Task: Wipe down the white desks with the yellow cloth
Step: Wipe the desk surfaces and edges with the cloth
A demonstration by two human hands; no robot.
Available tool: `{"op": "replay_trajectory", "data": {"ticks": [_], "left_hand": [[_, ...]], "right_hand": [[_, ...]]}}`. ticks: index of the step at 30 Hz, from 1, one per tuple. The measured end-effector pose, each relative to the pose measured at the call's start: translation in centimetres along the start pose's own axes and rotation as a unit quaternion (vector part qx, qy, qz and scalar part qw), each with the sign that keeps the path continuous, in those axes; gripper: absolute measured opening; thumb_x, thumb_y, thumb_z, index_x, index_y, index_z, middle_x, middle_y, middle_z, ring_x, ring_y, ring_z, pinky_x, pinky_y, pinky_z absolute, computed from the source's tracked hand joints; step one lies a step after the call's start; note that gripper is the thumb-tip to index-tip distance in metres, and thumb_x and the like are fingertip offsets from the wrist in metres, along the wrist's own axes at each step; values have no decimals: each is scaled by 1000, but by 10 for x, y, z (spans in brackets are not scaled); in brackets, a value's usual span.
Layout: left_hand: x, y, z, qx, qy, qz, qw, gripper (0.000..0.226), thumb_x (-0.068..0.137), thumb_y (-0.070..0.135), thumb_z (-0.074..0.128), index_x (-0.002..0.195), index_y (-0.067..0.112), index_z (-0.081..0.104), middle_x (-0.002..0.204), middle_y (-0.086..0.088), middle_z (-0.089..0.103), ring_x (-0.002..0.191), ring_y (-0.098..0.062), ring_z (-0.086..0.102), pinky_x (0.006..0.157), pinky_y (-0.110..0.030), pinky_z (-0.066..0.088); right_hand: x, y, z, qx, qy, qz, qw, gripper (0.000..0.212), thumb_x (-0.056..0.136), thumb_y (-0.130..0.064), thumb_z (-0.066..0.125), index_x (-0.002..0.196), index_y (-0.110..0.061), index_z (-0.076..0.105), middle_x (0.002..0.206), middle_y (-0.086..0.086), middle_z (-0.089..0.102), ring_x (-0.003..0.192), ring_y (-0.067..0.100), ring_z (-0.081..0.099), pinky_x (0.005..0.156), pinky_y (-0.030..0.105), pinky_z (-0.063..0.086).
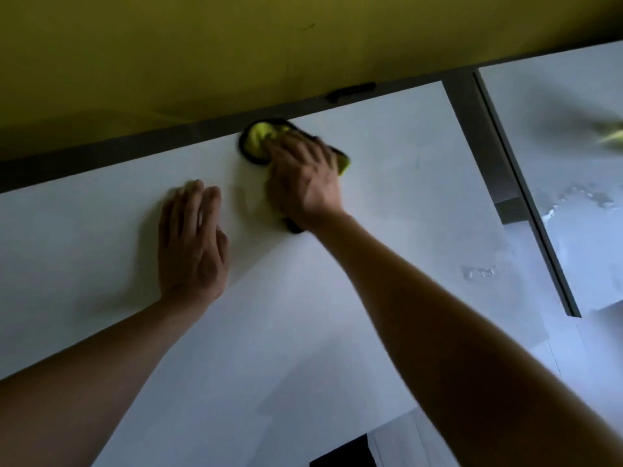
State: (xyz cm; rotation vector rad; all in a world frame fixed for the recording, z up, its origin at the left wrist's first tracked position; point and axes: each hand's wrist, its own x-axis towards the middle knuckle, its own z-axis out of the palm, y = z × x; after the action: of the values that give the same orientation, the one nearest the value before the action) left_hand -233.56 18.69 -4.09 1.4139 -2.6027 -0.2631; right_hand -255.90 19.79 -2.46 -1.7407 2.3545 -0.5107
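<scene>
Cloth: yellow cloth (259, 138), soft, light, bunches easily; best held flat under the palm.
Right hand (303, 176): fingers spread, pressing it onto the table (371, 136).
Left hand (192, 237): flat, fingers together, bracing.

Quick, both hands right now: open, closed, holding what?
Left hand: open, flat on the white desk.
Right hand: open, fingers spread, pressing the yellow cloth onto the desk.

right hand (305, 178) presses yellow cloth (258, 139) | left hand (192, 241) flat on white desk (101, 230)
</scene>
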Motion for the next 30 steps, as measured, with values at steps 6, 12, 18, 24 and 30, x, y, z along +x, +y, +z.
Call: {"op": "replay_trajectory", "data": {"ticks": [6, 12, 18, 24, 30], "left_hand": [[2, 49, 0, -46, 8, 37, 998, 50, 97, 12, 44, 146, 2, 50, 155, -21, 44, 146, -40, 39, 124, -53, 27], [18, 148, 27, -48, -22, 71, 996, 58, 99, 15, 50, 156, 6, 41, 164, -20, 35, 153, -40, 30, 126, -53, 22], [16, 151, 41, -26, -11, 55, 998, 60, 101, 25, 37, 159, 11, 36, 168, -14, 29, 156, -36, 23, 128, -52, 16], [16, 150, 45, -25, 2, 56, 998, 60, 100, 25, 37, 158, 12, 37, 167, -14, 31, 155, -37, 25, 128, -53, 17], [15, 147, 48, -34, 20, 36, 999, 54, 103, 21, 42, 152, -2, 42, 159, -21, 42, 150, -40, 35, 125, -54, 25]], "right_hand": [[2, 31, -10, -27, -55, -56, 997, 53, 98, -44, 43, 148, -29, 46, 155, -4, 43, 146, 19, 32, 122, 40, 14], [27, 129, -45, -27, 6, 94, 995, 55, 93, -43, 43, 146, -30, 48, 152, 1, 45, 137, 27, 40, 112, 36, 27], [46, 239, -80, -31, 31, 208, 977, 54, 97, -40, 34, 149, -28, 42, 153, 6, 40, 139, 32, 36, 115, 46, 28], [27, 175, -63, -25, 42, 198, 979, 55, 92, -36, 47, 145, -24, 50, 150, 10, 47, 136, 31, 40, 117, 41, 22], [-16, 82, -23, 17, -6, -21, 1000, 51, 96, -41, 51, 143, -22, 54, 151, 2, 49, 145, 25, 36, 122, 43, 17]]}}
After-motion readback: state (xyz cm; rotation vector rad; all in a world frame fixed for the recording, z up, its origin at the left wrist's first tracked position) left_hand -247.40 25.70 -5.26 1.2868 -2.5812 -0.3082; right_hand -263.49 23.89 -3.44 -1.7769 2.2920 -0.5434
